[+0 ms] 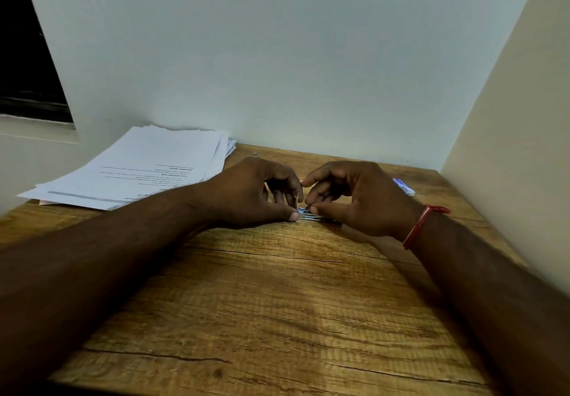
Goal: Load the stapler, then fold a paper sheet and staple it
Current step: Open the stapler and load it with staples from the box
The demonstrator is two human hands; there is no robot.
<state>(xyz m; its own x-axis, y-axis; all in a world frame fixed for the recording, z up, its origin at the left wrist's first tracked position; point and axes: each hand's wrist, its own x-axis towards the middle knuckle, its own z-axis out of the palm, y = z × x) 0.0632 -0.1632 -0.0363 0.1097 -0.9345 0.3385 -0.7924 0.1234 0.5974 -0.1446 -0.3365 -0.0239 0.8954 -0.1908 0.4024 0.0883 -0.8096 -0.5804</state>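
Both hands meet at the middle of the wooden table (277,287), over a small dark and metallic object that looks like the stapler (308,214), lying flat and mostly hidden by the fingers. My left hand (256,192) has its fingers curled and its thumb pressed on the object's left end, with a tiny metal piece pinched at its fingertips. My right hand (354,198) curls over the right part, thumb and fingers gripping it. A loose stack of printed paper sheets (145,167) lies at the far left of the table.
A small white and blue box (404,186) lies behind my right wrist. A tiny metal bit (255,154) sits near the back wall. Walls close the table off at the back and on the right. A red thread band circles my right wrist.
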